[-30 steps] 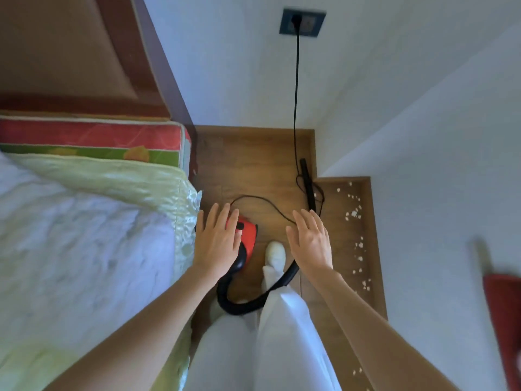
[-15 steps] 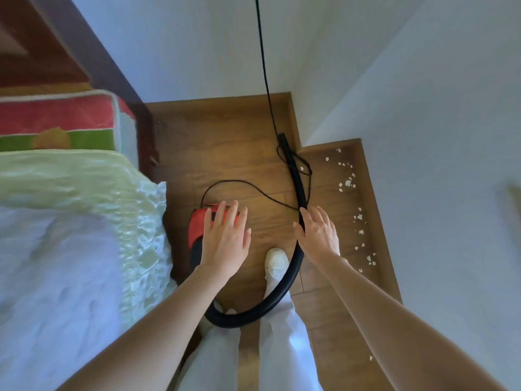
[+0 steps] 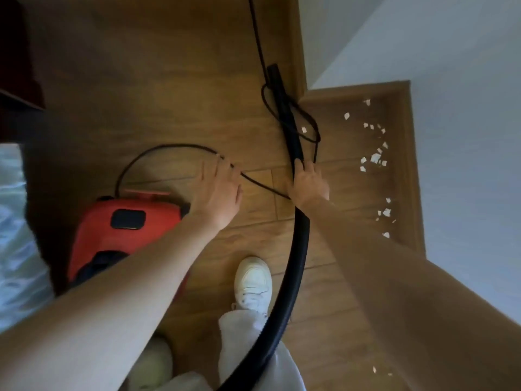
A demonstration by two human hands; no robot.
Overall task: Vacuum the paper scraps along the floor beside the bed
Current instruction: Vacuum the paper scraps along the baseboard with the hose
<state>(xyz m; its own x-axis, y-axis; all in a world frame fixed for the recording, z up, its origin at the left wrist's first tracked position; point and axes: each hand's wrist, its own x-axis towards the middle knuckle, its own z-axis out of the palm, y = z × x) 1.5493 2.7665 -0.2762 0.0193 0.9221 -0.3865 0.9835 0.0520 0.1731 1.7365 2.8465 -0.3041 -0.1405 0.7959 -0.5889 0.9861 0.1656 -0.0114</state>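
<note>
Floor (image 3: 158, 80): wood planks, fills most of the frame; white wall (image 3: 465, 94) takes the upper right and right side.

Bed (image 3: 14, 235): pale cover at the left edge, only a strip in view.

Vacuum (image 3: 118, 232): red body with a black panel, lower left of centre, on the floor just right of the bed. The left forearm crosses over its lower right part.

Hose (image 3: 293, 266): black, curves from the bottom centre up past the right side of a white shoe (image 3: 253, 280) to the frame's centre right, then runs on as a straight black tube (image 3: 283, 108) toward the upper centre.

Cord (image 3: 169, 148): thin, black, arcs from the vacuum's top across the floor toward the hose; it loops around the tube and runs on up out of the top of the frame.

Right hand (image 3: 308, 183): centre right, fingers curled round the hose where it meets the tube; gripping it.

Left hand (image 3: 218, 190): centre, fingers straight and together, palm down over the cord, just right of the vacuum's top. Cannot tell whether the fingertips touch the cord.

Scraps (image 3: 375, 159): small white paper bits scattered on the floor strip along the wall, right of the right hand, near it but apart. One scrap lies inside the cord loop beside the tube; a few more sit at the lower right.
</note>
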